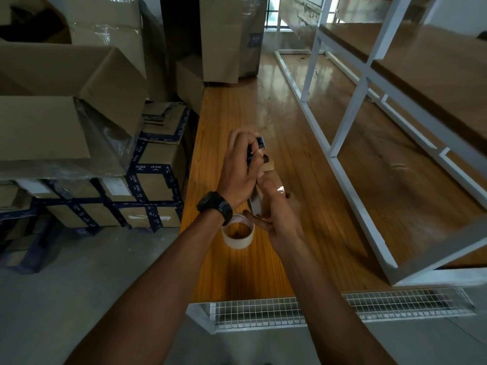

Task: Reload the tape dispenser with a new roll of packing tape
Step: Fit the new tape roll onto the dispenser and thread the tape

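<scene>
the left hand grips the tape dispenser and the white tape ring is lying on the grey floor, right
Not quite. The white tape ring lies on the wooden surface, not the grey floor; the head view shows it. The left hand does grip the tape dispenser.

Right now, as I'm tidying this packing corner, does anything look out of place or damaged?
A thin tape ring, seemingly a spent core, sits loose on the wooden table. At left, the top cardboard box gapes open, its flaps bent askew.
</scene>
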Demonstrator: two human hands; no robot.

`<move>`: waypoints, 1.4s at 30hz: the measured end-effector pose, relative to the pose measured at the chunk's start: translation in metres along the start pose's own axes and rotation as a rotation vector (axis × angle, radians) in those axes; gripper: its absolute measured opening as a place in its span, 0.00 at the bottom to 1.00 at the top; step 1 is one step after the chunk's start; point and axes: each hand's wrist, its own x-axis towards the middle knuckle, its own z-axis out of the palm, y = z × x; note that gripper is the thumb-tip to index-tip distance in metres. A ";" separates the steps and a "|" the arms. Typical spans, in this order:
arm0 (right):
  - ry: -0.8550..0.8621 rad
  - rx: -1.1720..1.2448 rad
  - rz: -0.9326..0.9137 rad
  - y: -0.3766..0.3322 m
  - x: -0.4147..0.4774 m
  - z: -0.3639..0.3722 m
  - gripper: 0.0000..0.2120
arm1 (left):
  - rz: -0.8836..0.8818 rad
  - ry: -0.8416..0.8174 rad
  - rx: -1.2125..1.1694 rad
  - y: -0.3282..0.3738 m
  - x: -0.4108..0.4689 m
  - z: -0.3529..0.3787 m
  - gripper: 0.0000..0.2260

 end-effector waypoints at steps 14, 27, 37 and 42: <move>-0.018 0.014 0.046 0.007 0.003 -0.008 0.31 | 0.093 -0.146 0.031 -0.014 -0.019 -0.002 0.13; 0.082 -0.033 0.055 0.015 0.004 -0.008 0.41 | -0.033 0.133 0.170 -0.011 -0.025 0.010 0.06; 0.188 0.121 -0.011 0.023 0.002 0.004 0.52 | -0.052 0.120 0.304 0.001 -0.023 0.016 0.11; 0.225 0.137 -0.059 0.019 0.004 0.006 0.49 | -0.080 0.101 0.216 0.007 -0.019 0.015 0.08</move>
